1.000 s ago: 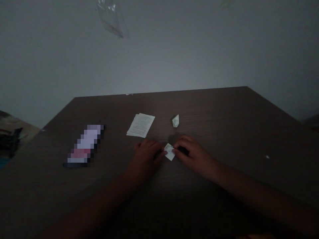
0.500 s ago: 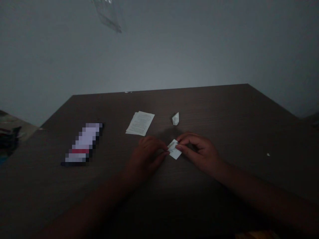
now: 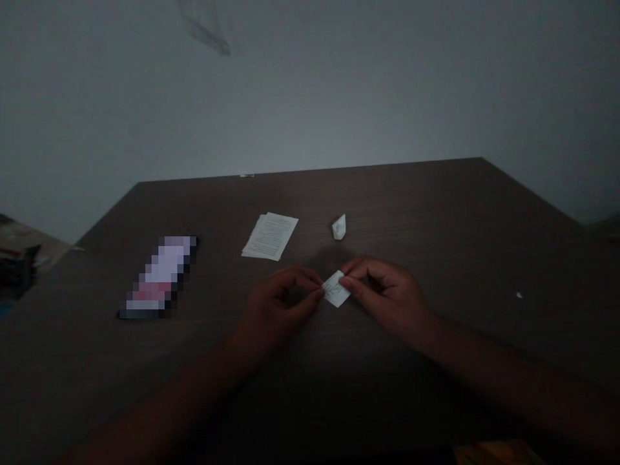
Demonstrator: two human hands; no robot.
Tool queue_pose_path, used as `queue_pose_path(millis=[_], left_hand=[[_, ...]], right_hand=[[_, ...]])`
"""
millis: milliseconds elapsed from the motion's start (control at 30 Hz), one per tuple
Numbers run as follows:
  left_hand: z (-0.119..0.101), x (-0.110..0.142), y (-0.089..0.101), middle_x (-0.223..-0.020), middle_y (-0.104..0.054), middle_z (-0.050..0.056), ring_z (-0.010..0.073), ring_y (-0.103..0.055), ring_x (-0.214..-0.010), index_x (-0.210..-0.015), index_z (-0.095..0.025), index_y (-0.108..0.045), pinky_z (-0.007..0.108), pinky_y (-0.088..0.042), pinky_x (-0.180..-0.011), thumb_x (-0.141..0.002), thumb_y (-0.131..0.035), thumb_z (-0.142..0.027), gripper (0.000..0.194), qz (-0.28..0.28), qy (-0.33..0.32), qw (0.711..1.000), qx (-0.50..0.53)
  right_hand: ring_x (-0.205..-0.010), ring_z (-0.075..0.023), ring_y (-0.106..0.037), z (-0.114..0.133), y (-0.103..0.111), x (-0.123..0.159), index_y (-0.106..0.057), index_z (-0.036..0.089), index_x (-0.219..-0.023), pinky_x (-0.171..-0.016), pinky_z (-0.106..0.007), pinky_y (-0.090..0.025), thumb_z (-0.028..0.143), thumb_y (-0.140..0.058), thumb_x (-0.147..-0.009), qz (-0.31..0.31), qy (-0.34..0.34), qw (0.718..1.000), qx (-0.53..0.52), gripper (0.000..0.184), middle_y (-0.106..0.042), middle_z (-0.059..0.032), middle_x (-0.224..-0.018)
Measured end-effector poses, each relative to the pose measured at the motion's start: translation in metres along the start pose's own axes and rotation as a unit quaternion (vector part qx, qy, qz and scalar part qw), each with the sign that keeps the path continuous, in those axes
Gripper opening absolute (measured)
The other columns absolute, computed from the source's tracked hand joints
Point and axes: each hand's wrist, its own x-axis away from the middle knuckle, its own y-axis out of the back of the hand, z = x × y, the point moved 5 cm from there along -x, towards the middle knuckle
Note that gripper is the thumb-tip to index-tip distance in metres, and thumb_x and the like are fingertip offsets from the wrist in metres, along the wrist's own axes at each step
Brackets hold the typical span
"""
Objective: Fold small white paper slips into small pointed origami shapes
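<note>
One small paper square [image 3: 338, 289], corner pointing toward the wearer.

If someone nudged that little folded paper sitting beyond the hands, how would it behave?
The folded paper would probably slide rather than roll, since its sides look flat and angular. It is likely very light for its size, being small and seemingly just paper. Its raised, pointed shape suggests it might tip or crumple under a firm push.
</note>
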Motion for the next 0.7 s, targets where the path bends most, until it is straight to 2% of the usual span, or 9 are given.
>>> queue_pose_path(millis=[200, 700], left_hand=[[-0.0006, 0.0020, -0.0026, -0.105, -0.086, 0.007, 0.0229, -0.079, -0.096, -0.083, -0.023, -0.073, 0.039, -0.063, -0.092, -0.093, -0.078, -0.029, 0.013, 0.005, 0.031, 0.999, 0.010], [0.0087, 0.0038, -0.0064, -0.101, -0.085, 0.007, 0.0253, -0.080, -0.097, -0.086, -0.024, -0.069, 0.041, -0.066, -0.091, -0.086, -0.084, -0.032, 0.017, -0.003, 0.093, 0.993, 0.075]], right_hand=[[-0.086, -0.0194, -0.079, -0.0015, -0.0018, 0.0025, -0.072, 0.027, -0.084, -0.083, -0.036, -0.064, 0.028, -0.078, -0.102, 0.001, 0.009, 1.000, 0.000, 0.019, -0.084, -0.0033, -0.096], [-0.082, -0.0189, -0.076, -0.0025, -0.0024, 0.0011, -0.070, 0.026, -0.081, -0.078, -0.035, -0.064, 0.037, -0.083, -0.100, -0.006, -0.020, 0.999, -0.037, 0.026, -0.082, -0.0041, -0.093]])
